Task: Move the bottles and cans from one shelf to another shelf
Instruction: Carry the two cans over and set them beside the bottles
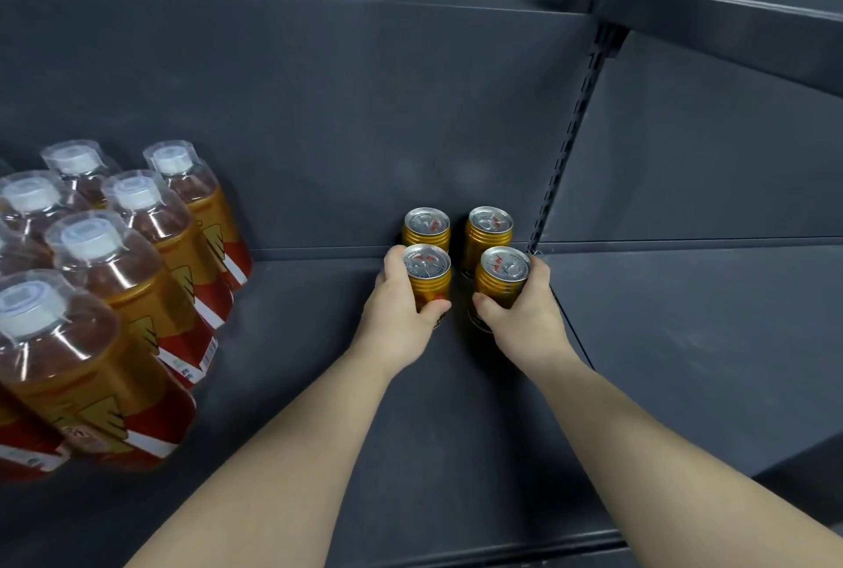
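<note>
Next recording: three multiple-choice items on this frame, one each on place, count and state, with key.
1. The bottles stand where, relative to the cans?
A. left
B. right
C. behind
2. How many cans are on the shelf?
A. two
B. four
C. six
3. The left hand and right hand:
A. each grip a front can
B. lie flat
C. share one bottle
Key: 1 A, bottles fill the frame's left. 2 B, two rows of two. 3 A, fingers curl round the front left can and front right can.
</note>
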